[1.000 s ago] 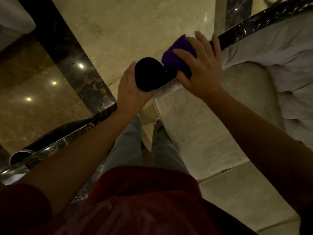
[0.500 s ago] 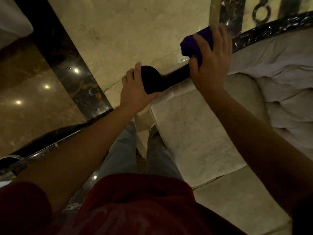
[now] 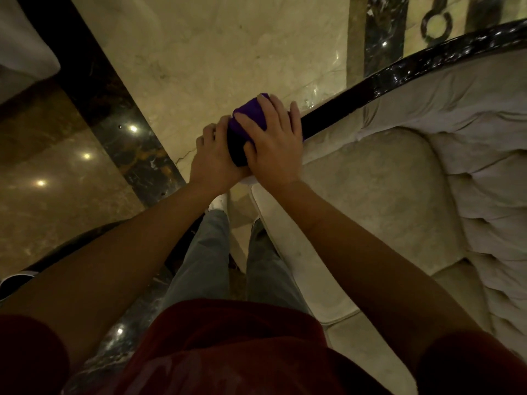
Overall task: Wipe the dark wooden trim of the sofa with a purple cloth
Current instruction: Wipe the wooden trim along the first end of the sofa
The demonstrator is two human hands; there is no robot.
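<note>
The dark glossy wooden trim curves along the top of the cream sofa arm, from upper right down to its rounded end at centre. My right hand presses a bunched purple cloth onto that rounded end. The cloth covers the trim's tip, and only a dark patch shows below it. My left hand is wrapped around the end of the arm from the left side, touching my right hand.
The cream sofa seat cushion and tufted backrest fill the right. Polished marble floor with a dark inlay band lies beyond. My legs stand beside the sofa front. A dark curved edge is at lower left.
My right hand has slid the purple cloth back down the trim from the upper right to the rounded end, beside my left hand, which stays gripping the arm's end.
</note>
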